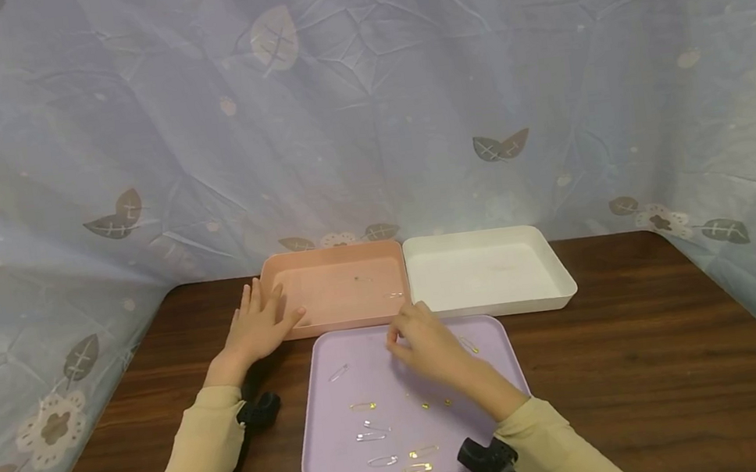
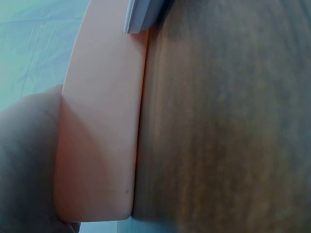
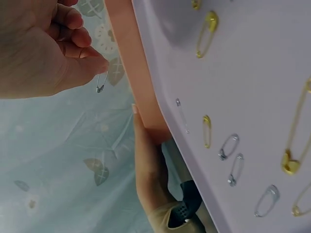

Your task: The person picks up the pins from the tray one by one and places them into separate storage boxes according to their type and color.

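My right hand (image 1: 427, 344) is over the back part of the lilac tray (image 1: 330, 450), close to the orange tray's front wall. Its thumb and fingertips pinch a silver safety pin (image 3: 100, 87), whose clasp end hangs free in the right wrist view. My left hand (image 1: 258, 331) rests at the left front corner of the orange tray (image 1: 328, 293), fingers spread and fairly straight, thumb over the rim. Gold safety pins (image 1: 418, 468) and silver safety pins (image 1: 382, 461) lie scattered on the lilac tray. Small silver pins (image 1: 395, 294) lie in the orange tray.
A white tray (image 1: 488, 270) stands right of the orange one, side by side with it at the back of the dark wooden table (image 1: 648, 360). The lilac tray sits in front of both. A patterned cloth (image 1: 363, 112) hangs behind the table.
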Demonstrator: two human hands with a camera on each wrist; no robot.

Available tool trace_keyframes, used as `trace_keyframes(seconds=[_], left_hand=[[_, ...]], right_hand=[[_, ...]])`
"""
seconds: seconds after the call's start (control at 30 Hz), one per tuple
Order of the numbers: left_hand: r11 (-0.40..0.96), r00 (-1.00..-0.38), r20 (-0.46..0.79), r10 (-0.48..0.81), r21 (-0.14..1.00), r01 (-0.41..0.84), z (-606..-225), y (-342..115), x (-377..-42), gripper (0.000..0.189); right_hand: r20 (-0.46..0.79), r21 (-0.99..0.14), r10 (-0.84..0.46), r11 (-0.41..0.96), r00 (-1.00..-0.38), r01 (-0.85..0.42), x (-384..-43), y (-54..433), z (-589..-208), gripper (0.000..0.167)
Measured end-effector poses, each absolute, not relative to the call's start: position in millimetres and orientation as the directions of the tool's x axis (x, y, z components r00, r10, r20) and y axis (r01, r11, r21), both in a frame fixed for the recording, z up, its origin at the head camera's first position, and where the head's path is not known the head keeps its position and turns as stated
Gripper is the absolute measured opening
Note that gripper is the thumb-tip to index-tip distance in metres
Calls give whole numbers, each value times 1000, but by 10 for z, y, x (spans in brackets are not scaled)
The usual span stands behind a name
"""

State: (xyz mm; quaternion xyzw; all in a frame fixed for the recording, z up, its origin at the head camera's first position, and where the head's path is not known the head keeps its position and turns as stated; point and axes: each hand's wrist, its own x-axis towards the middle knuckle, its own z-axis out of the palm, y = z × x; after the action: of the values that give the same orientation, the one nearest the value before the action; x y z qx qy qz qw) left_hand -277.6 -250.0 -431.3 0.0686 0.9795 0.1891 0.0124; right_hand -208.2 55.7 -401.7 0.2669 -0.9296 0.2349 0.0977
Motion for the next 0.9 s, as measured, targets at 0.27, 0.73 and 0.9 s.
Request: trace_keyframes(seconds=[0.27,0.73,0.9], left_hand=[[914,-990,1,138,386,128,-4345,-2504,-2763,86],[924,-991,17,133,361,130,-4341,-2514,-2782,85],[920,-991,10,137,370,131,-4314,-2508,-2784,85]], right_hand=[[308,-405,-438,743,-844,-533,-2190,543,-3975,12],[320,-374,-462,741,-827,-558,-2567,353,-3846,10],[314,-354,-472,747,-824,-563,-2706,311,-3816,12]])
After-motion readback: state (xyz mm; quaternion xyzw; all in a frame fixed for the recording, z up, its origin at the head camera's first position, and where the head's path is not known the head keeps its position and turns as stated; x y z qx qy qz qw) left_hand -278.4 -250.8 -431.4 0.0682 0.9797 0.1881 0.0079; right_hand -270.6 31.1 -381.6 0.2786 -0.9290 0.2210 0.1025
